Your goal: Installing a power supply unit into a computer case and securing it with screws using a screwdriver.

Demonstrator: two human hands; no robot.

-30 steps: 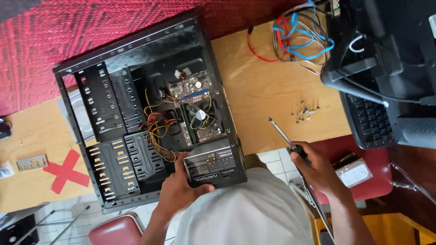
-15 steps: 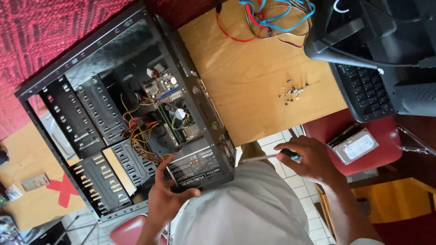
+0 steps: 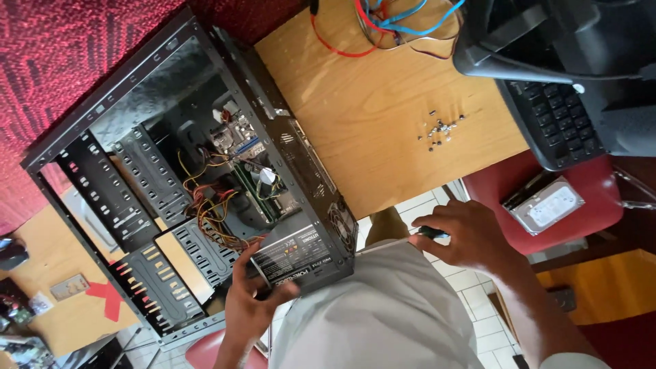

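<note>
- Seen from my head, looking down: an open black computer case (image 3: 198, 184) lies on its side on a pale wooden tabletop (image 3: 383, 116), its inside facing up at me; its near corner hangs past the tabletop's edge, close to my body
- My left hand (image 3: 249, 301) rests on the grey power supply unit (image 3: 297, 263) at the case's near corner; my fingers curl over its labelled face and near edge, grip narrow and touching it; I cannot tell whether it bears the unit's weight
- Inside the case: a green motherboard (image 3: 253, 164) at the middle; a bundle of yellow, red and orange wires (image 3: 212, 205) runs from beside it toward the power supply; empty black drive bays (image 3: 137, 184) sit to the left
- My right hand (image 3: 465, 236) is off the tabletop, above my lap, closed round the dark handle of a screwdriver (image 3: 429, 234); its shaft is hidden
- A small heap of loose screws (image 3: 441, 128) lies on the bare wood, well apart from both hands
- Red and blue cables (image 3: 389, 24) lie at the far edge; a black keyboard (image 3: 553, 116) to the right; a bare hard drive (image 3: 544, 205) on a red chair seat (image 3: 594, 184)
</note>
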